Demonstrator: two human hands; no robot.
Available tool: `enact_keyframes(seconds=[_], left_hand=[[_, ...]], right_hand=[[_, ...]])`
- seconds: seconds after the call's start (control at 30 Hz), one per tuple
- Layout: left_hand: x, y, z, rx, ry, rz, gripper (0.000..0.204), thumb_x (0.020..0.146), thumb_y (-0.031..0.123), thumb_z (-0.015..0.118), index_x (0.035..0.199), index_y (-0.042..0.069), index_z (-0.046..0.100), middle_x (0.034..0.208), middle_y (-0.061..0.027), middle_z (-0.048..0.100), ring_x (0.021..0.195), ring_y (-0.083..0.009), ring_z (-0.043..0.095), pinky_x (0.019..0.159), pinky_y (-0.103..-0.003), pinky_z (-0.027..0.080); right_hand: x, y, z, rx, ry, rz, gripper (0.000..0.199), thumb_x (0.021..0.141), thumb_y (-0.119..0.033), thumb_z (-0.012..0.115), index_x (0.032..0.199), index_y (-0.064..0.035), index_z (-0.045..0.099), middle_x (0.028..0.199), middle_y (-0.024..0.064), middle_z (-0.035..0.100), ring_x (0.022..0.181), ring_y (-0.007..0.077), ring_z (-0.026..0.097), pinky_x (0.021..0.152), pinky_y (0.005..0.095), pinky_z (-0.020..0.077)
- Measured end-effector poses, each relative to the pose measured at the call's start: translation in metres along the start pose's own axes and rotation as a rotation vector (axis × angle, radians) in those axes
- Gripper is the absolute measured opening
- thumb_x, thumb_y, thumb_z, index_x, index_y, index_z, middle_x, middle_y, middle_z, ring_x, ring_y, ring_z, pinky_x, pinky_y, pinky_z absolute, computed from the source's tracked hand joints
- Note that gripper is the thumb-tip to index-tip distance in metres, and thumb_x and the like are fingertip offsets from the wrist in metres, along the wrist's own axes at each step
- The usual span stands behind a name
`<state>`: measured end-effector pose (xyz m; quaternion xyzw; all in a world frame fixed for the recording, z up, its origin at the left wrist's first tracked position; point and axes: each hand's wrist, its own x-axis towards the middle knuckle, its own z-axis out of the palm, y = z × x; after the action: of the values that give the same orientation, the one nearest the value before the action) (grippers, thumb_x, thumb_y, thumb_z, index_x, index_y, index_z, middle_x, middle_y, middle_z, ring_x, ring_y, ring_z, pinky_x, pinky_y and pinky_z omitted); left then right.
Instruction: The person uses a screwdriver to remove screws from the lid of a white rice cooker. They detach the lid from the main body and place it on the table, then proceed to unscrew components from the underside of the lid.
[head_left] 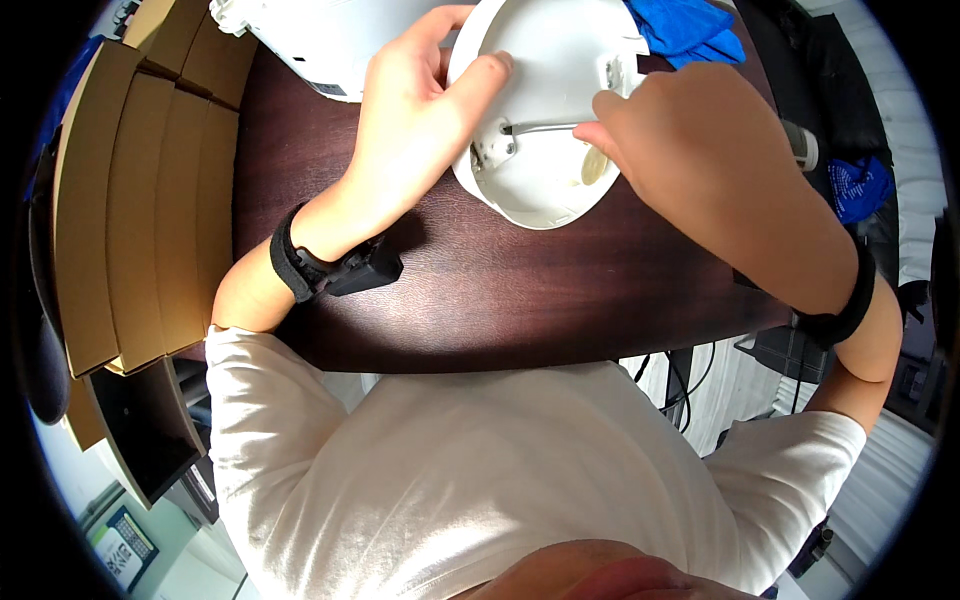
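Observation:
A white rounded plastic shell point(545, 60) is tilted up over the dark table, its hollow inside facing me. My left hand point(420, 110) grips its left rim, thumb inside and fingers behind. Closed fingers of my right hand point(690, 130) hold a thin, pale rod-like tool point(548, 128). Its dark tip is at a small white bracket point(497, 150) on the shell's inner left side; whether it touches a screw I cannot make out. A round yellowish patch point(594, 165) shows inside the shell, below the rod. The rod's other end is hidden by my right hand.
Left of the shell stands a large white housing point(345, 40). A blue cloth point(690, 32) lies behind it to the right. Brown cardboard boxes point(140, 210) line the left edge of the dark wooden table point(520, 290). Cables point(685, 390) hang beyond its front edge.

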<state>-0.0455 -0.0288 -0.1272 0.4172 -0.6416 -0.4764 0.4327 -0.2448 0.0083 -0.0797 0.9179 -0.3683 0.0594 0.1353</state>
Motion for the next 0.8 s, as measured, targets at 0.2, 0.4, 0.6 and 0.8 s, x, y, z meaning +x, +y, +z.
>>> enact_keyframes(seconds=[0.2,0.4,0.6,0.8], left_hand=[[-0.001,0.0,-0.005,0.109,0.006,0.098,0.028,0.089,0.01,0.054,0.113,-0.005,0.055,0.074,-0.0034,0.064,0.062,-0.0029,0.054,0.054,-0.017,0.04],[0.0,-0.005,0.002,0.089,0.087,0.142,0.026,0.089,0.009,0.053,0.111,-0.005,0.056,0.072,-0.002,0.063,0.06,-0.002,0.053,0.053,-0.017,0.039],[0.0,-0.007,0.0,0.111,0.063,0.149,0.026,0.09,0.009,0.053,0.113,-0.004,0.056,0.071,-0.0001,0.061,0.061,-0.0007,0.051,0.053,-0.017,0.037],[-0.001,-0.006,0.001,0.112,0.073,0.145,0.026,0.091,0.01,0.053,0.113,-0.003,0.056,0.071,0.0011,0.06,0.061,-0.0003,0.049,0.053,-0.016,0.035]], right_hand=[[-0.019,-0.004,0.012,0.449,-0.057,0.284,0.036,0.092,-0.028,0.056,0.067,-0.0022,0.058,0.053,0.0137,0.05,0.046,0.0254,0.051,0.048,0.0363,0.0388],[-0.024,-0.019,0.021,1.135,-0.456,0.73,0.047,0.095,-0.035,0.05,0.07,0.0046,0.054,0.053,0.0167,0.045,0.046,0.0234,0.042,0.05,0.0369,0.0376],[-0.016,-0.026,0.025,1.213,-0.48,0.771,0.049,0.096,-0.034,0.049,0.068,0.006,0.052,0.05,0.0112,0.043,0.046,0.0191,0.041,0.048,0.0356,0.0361],[-0.016,-0.024,0.024,1.186,-0.449,0.755,0.048,0.097,-0.033,0.047,0.07,0.0067,0.054,0.051,0.0152,0.045,0.046,0.0218,0.044,0.05,0.0368,0.0378]])
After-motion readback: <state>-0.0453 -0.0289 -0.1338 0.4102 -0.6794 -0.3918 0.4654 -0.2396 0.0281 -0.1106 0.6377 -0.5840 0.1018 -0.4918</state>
